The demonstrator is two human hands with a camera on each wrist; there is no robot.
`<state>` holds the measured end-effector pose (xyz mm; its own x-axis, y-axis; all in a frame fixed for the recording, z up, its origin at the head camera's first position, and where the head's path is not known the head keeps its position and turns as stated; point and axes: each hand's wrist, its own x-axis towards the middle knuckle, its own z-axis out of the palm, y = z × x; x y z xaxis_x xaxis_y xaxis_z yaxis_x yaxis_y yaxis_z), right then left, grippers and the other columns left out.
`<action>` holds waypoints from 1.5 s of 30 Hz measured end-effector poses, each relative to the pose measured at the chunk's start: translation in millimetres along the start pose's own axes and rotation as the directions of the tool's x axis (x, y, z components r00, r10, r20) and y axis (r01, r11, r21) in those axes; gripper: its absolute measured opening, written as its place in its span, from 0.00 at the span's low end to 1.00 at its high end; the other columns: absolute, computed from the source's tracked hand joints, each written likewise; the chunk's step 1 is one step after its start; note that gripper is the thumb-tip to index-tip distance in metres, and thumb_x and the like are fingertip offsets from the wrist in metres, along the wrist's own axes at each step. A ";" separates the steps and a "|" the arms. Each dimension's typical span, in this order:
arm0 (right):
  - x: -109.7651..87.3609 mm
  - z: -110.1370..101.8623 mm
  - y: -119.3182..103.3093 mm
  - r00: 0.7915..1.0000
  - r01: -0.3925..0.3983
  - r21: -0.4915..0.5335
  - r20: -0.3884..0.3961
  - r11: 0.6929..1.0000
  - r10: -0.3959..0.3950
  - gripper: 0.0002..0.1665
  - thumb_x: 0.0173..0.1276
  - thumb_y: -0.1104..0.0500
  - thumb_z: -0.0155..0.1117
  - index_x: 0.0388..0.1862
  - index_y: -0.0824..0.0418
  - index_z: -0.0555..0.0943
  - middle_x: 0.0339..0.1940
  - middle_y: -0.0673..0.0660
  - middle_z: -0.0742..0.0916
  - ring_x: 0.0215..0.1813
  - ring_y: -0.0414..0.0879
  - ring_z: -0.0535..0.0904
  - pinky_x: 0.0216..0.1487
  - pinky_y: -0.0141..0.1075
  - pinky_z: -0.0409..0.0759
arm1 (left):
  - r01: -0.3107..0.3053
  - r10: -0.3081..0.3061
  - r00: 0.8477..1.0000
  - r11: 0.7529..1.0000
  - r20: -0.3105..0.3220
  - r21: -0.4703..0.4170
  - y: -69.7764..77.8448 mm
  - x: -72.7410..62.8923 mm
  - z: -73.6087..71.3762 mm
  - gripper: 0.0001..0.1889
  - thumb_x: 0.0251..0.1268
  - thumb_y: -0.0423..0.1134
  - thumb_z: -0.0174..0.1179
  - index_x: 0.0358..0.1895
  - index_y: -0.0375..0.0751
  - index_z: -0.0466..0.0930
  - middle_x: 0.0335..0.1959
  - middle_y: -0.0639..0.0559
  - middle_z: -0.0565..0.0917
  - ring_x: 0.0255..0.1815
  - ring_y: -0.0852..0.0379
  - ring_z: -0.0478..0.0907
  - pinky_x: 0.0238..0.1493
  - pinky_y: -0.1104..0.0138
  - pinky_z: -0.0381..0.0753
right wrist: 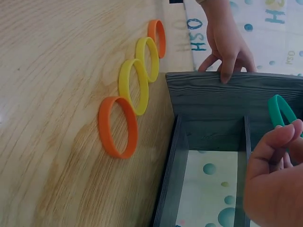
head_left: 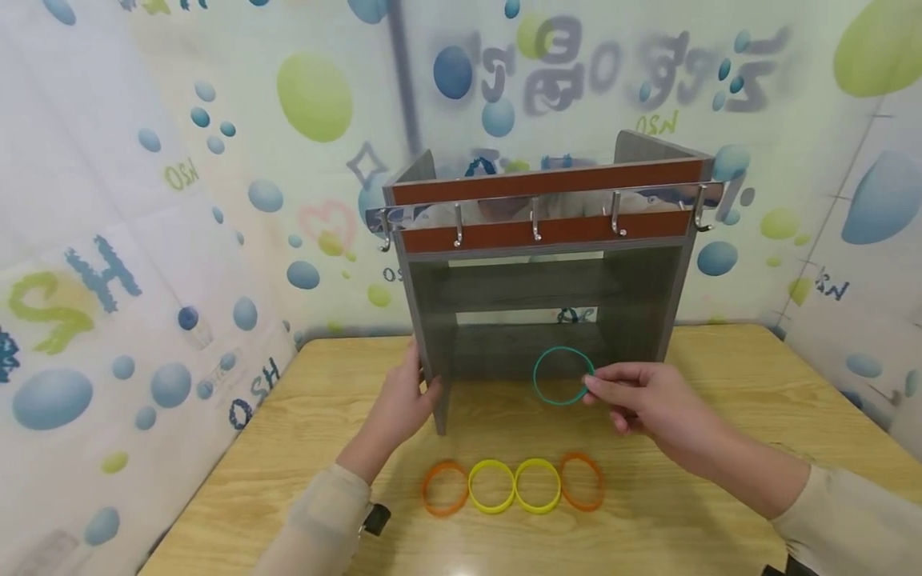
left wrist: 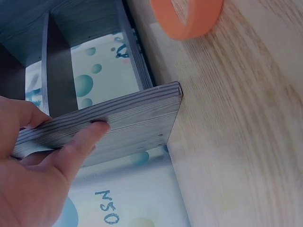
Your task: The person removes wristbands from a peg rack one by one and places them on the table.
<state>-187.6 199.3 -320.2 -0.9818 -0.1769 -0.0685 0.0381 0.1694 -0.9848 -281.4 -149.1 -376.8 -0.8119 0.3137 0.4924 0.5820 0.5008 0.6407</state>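
A small grey wooden shelf unit (head_left: 648,304) stands upright on the table, with a red-brown front band and a metal rail (head_left: 497,210) of several hooks. My left hand (head_left: 392,408) grips the lower part of its left side panel (left wrist: 128,118), thumb on one face and fingers on the other. Between thumb and fingertips of my right hand (head_left: 663,404) is a green wristband (right wrist: 273,111), held in front of the unit's lower opening, below the hooks. All the hooks hang bare.
On the wooden table (head_left: 238,512), before the unit, lie two orange wristbands (right wrist: 105,135) at the ends of a row, with two yellow wristbands (right wrist: 124,90) between them. A patterned cloth (head_left: 216,304) hangs behind and at both sides.
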 end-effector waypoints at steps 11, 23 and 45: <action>-11.0 -21.6 16.5 1.000 0.002 -0.004 0.024 1.000 -0.002 0.22 0.81 0.50 0.63 0.59 0.68 0.80 0.42 0.46 0.90 0.27 0.39 0.74 0.32 0.32 0.79 | 0.034 -0.033 0.999 0.999 0.021 -0.015 0.4 2.4 -2.3 0.43 0.69 0.23 0.57 0.85 0.44 0.51 0.72 0.30 0.78 0.74 0.36 0.77 0.69 0.43 0.83; -14.9 -48.0 44.1 0.997 -0.052 -0.015 0.062 0.999 0.052 0.22 0.84 0.50 0.58 0.60 0.68 0.80 0.44 0.45 0.88 0.29 0.38 0.75 0.34 0.32 0.81 | 0.106 -0.106 0.992 0.994 0.066 -0.002 3.0 7.0 -4.7 0.44 0.69 0.24 0.56 0.85 0.48 0.49 0.71 0.32 0.80 0.70 0.39 0.81 0.63 0.43 0.88; -29.7 -95.7 105.9 0.958 -0.243 0.071 0.173 0.967 0.228 0.18 0.85 0.52 0.58 0.59 0.62 0.85 0.44 0.46 0.91 0.32 0.34 0.80 0.36 0.27 0.86 | 0.089 -0.088 0.993 0.996 0.075 -0.010 3.3 5.0 -5.3 0.45 0.70 0.25 0.56 0.86 0.52 0.48 0.71 0.34 0.80 0.71 0.40 0.81 0.65 0.42 0.87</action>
<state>-172.3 315.2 -407.2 -0.8999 -0.2988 -0.3176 0.2885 0.1384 -0.9474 -283.3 -150.1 -369.1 -0.8612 0.3276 0.3886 0.5078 0.5189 0.6877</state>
